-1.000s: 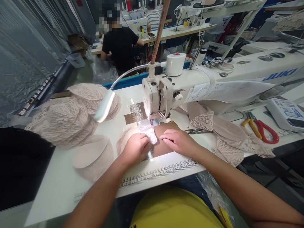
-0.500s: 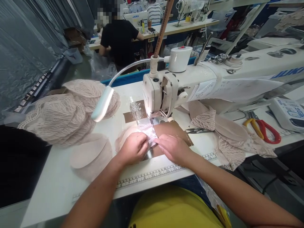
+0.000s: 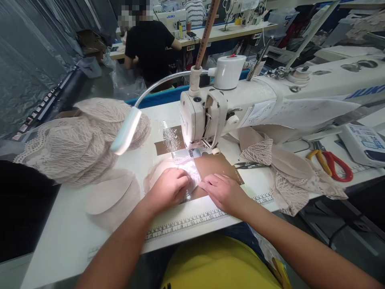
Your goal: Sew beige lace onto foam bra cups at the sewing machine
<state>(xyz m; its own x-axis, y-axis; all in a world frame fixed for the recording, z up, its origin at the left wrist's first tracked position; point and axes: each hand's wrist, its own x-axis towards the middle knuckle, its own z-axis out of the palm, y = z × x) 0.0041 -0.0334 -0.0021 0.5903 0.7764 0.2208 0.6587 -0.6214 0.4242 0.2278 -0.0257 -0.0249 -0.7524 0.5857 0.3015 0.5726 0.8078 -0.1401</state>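
Observation:
A pale lace fabric piece (image 3: 190,166) lies under the needle area of a white sewing machine (image 3: 200,116), brightly lit by the lamp. My left hand (image 3: 169,188) rests on its left part with the fingers curled closed on the cloth. At its right edge, my right hand (image 3: 224,193) pinches the fabric between thumb and fingertips, close to the brown tape (image 3: 215,166) on the machine bed. Part of the piece is hidden beneath my left hand. Beyond that hand, beige cloth continues to the left.
Stacked beige lace pieces (image 3: 75,144) lie at the left, with loose oval cloth pieces (image 3: 111,196) nearer me. The lamp head (image 3: 125,130) hangs over the table. Right of the machine are thread snips (image 3: 251,165), more lace pieces (image 3: 290,168) and red-and-yellow-handled scissors (image 3: 337,164). A co-worker (image 3: 150,48) sits ahead.
My right hand has moved slightly right and toward me, and more of the lace piece shows between my hands. My left hand stays nearly in place. The view has shifted a little.

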